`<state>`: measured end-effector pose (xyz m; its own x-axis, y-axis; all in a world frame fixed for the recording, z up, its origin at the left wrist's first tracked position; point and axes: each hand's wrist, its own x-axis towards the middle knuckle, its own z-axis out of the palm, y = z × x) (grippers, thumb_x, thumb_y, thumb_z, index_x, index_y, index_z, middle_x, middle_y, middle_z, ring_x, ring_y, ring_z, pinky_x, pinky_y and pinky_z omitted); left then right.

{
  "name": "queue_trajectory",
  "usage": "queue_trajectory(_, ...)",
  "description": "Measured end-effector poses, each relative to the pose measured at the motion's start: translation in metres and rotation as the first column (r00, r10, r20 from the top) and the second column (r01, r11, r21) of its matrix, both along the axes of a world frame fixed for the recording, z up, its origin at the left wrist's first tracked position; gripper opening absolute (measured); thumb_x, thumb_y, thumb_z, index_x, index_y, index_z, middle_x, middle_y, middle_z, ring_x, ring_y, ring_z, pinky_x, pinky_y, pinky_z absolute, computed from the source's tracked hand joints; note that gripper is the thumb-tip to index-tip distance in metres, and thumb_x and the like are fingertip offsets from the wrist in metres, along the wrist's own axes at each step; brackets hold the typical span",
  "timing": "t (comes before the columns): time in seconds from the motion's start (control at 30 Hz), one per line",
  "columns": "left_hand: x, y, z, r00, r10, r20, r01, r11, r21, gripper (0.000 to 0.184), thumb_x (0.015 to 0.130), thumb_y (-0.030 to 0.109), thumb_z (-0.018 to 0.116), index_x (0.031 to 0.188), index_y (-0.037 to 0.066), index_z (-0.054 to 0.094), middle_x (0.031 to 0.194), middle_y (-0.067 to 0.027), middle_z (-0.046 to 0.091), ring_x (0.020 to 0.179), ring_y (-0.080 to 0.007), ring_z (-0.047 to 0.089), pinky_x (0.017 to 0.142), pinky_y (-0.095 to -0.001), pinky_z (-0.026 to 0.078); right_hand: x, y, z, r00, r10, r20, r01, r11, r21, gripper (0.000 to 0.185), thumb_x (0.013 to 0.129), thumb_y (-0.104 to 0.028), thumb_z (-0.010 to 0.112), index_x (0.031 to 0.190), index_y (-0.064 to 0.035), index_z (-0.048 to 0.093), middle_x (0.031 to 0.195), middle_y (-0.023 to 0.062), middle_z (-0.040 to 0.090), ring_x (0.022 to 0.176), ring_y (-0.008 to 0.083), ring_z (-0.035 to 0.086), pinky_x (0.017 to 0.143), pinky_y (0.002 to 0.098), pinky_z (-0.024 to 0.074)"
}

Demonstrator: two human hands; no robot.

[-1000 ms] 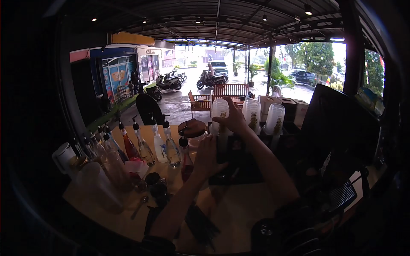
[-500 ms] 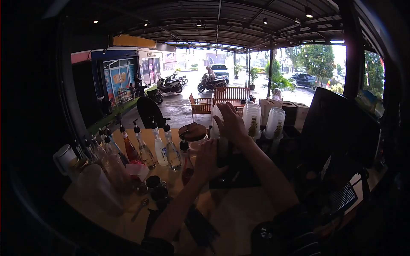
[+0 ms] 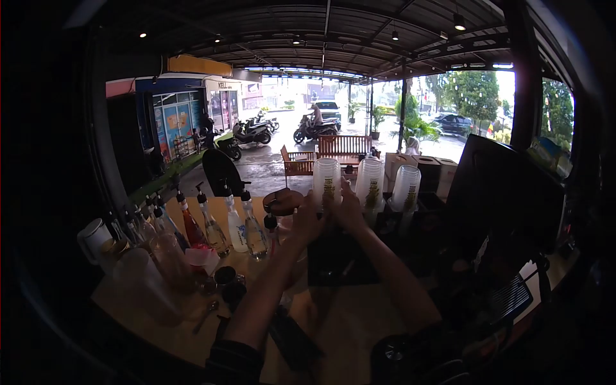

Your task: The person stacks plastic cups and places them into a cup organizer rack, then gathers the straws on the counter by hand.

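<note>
Three tall stacks of clear plastic cups with printed lettering stand upside down in a dark holder at the counter's far side. At the leftmost cup stack (image 3: 327,176), my left hand (image 3: 308,221) is closed around the lower left part. From the other side my right hand (image 3: 348,210) grips the same stack low down, its fingers partly hidden behind the cups. The middle cup stack (image 3: 371,179) is just right of my right hand, and the right cup stack (image 3: 406,186) stands beyond it.
Pump bottles (image 3: 215,228) line the counter's left side, near a clear pitcher (image 3: 144,282), a white jug (image 3: 96,237) and a jigger (image 3: 226,276). A spoon (image 3: 206,316) lies in front. A dark monitor (image 3: 494,186) stands right. Outside are a wooden bench (image 3: 344,145) and motorbikes.
My right hand has come down from the top of the leftmost cup stack to its lower side. Both hands now close around that stack. The view has shifted slightly.
</note>
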<state>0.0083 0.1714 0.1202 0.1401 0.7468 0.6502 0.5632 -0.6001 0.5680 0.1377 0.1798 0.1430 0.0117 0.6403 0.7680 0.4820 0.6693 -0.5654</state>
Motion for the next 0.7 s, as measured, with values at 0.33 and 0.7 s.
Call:
queue_trajectory(0.33,0.001,-0.001,-0.012,0.989,0.12,-0.086,-0.111,0.988,0.106,0.061,0.086,0.035,0.051,0.128,-0.005,0.032,0.119,-0.0269,0.047,0.112,-0.0418,0.047,0.093,-0.0577,0.034,0.005,0.002,-0.011,0.996,-0.028,0.088,0.028,1.0,-0.002,0.065,0.078,-0.03,0.064,0.125,0.0065,0.039,0.097,0.0285,0.06,0.093,0.0411,0.059,0.08,0.0447,0.0474)
queue_trajectory(0.7,0.001,-0.037,-0.021,0.919,0.261,-0.296,-0.208,0.958,0.199,0.07,0.08,0.026,0.057,0.133,-0.006,0.023,0.133,-0.0264,0.034,0.127,-0.0399,0.031,0.099,-0.0609,0.024,0.009,-0.014,-0.021,0.995,0.007,0.1,-0.01,0.999,0.035,0.062,0.079,-0.028,0.06,0.12,0.014,0.039,0.113,0.0323,0.051,0.106,0.0432,0.051,0.092,0.0459,0.0394)
